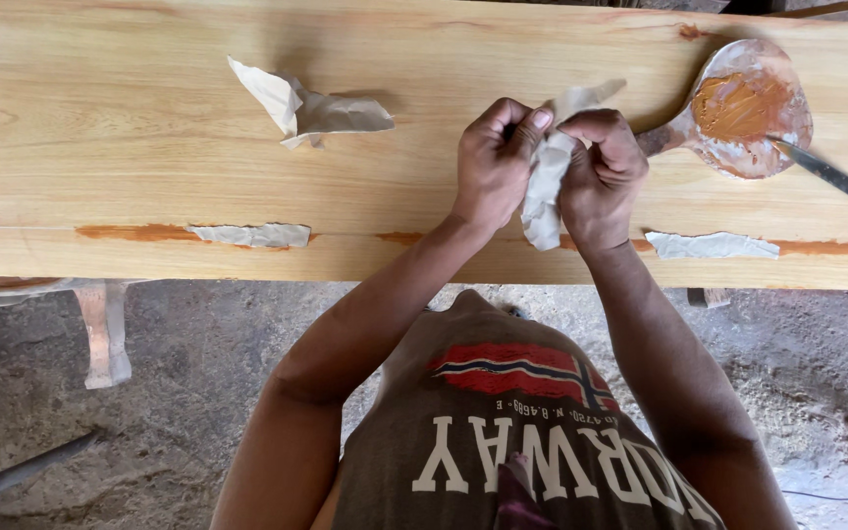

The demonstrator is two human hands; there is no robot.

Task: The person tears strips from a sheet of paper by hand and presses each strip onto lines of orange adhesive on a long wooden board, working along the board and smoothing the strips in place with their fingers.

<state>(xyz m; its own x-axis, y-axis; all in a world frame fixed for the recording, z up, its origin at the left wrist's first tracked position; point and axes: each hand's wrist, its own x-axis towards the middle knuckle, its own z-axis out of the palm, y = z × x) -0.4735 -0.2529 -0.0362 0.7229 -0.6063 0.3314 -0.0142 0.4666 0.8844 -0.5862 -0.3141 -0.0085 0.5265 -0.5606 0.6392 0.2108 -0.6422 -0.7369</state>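
Note:
Both of my hands grip one crumpled sheet of whitish paper (545, 177) above a long pale wooden plank (149, 147). My left hand (495, 162) pinches its left side and my right hand (599, 172) pinches its right side, knuckles close together. Orange-brown filler streaks (139, 233) run along the plank's near seam. Two torn paper strips stick on that seam, one at the left (252, 235) and one at the right (711, 244).
Another crumpled paper piece (306, 108) lies on the plank to the left. A round wooden paddle (743, 108) smeared with orange-brown paste sits at the right, a putty knife (821, 171) resting on it. Below the plank are a concrete floor and a carved leg (105, 329).

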